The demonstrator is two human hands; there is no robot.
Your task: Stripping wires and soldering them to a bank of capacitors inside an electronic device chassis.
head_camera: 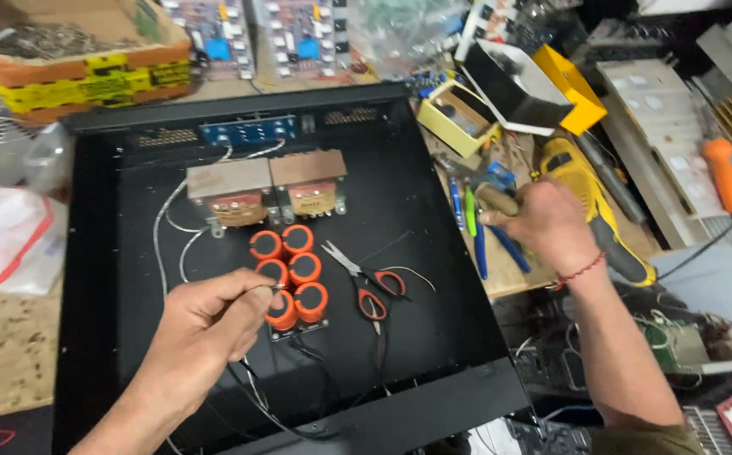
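Six orange capacitors (pixel 292 271) | touching left hand (pixel 214 316) | right hand (pixel 547 221) well apart

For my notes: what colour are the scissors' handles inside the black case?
Red with black, seen in the head view: scissors.

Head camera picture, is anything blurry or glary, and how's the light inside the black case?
Head view: light is even, with soft glare on the black case floor; the orange capacitors and scissors read sharp. The right hand and the tool handle it grips are slightly motion-blurred, the left hand less so. Edges bend a little from wide-angle distortion.
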